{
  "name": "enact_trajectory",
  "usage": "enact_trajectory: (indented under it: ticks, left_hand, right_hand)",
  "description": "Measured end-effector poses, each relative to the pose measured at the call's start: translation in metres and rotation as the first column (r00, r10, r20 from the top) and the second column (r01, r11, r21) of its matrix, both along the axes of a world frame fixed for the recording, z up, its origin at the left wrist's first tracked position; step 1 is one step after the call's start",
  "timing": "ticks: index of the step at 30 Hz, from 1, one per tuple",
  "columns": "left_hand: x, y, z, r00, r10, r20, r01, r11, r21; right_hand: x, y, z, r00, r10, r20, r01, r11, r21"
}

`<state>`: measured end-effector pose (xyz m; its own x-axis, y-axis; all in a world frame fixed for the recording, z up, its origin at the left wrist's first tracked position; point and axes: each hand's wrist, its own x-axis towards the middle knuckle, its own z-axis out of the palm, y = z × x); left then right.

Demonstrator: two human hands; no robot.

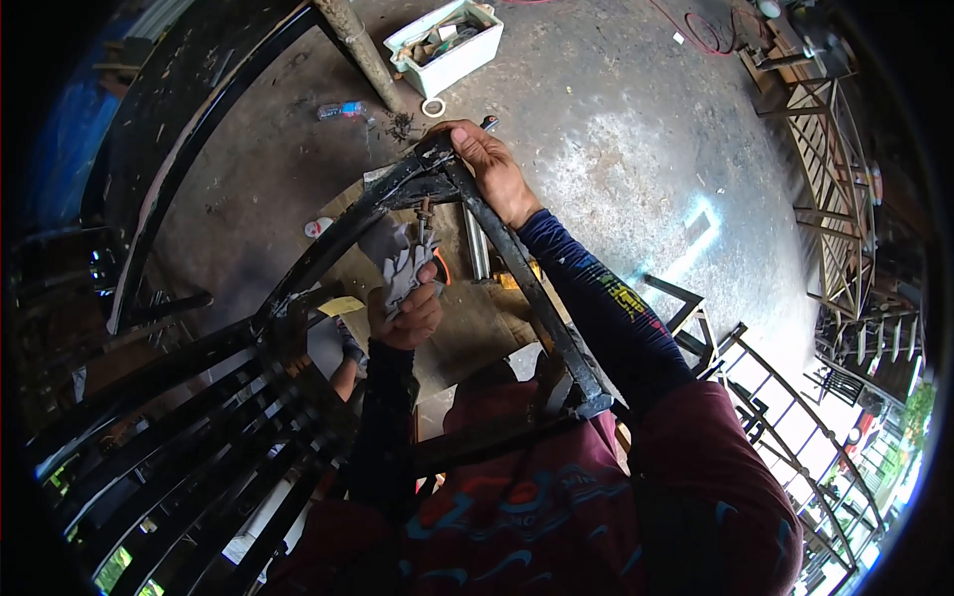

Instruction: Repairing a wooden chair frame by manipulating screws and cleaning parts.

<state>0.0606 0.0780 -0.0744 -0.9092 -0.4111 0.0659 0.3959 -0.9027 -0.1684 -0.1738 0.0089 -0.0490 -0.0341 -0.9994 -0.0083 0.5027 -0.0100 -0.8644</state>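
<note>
My right hand (492, 174) is closed around the upper corner of a black metal frame (517, 268), thumb on top. The frame's two bars spread down from that corner, with a short crosspiece just below it. Inside the frame, my left hand (407, 316) is closed on a crumpled grey-and-white piece like a rag (399, 266); its exact kind is unclear. Beside this piece stands a thin metal rod with a rusty, bolt-like end (424, 212), close below the crosspiece. Whether my left hand also holds that rod cannot be made out.
Black slatted metalwork (179, 427) joins the frame at lower left. A white bin of scraps (447, 48), a tape roll (433, 107) and a plastic bottle (341, 110) stand or lie on the concrete floor. Metal racks (830, 189) line the right side. A wooden post (358, 50) rises ahead.
</note>
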Motion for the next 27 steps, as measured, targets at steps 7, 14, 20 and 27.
enact_trajectory:
  ticks: [7,14,20,27]
  left_hand:
    - [-0.007,-0.001,0.047,0.666,0.120,0.736,-0.079,0.993,-0.090]
    - [-0.057,0.032,0.060,-0.223,0.884,0.411,0.333,0.465,-0.820]
    - [-0.059,0.035,0.055,-0.128,0.764,0.632,-0.019,0.636,-0.772]
    - [-0.031,0.034,0.036,0.891,0.380,0.249,-0.436,0.869,0.233]
  right_hand:
    - [0.001,0.004,0.003,1.000,-0.018,-0.023,0.018,1.000,0.008]
    - [0.005,0.004,0.008,1.000,-0.027,-0.009,0.027,1.000,-0.003]
    - [0.003,0.000,-0.001,0.997,-0.033,-0.070,0.031,0.999,-0.026]
    - [0.001,-0.002,-0.005,0.995,-0.033,-0.092,0.027,0.998,-0.063]
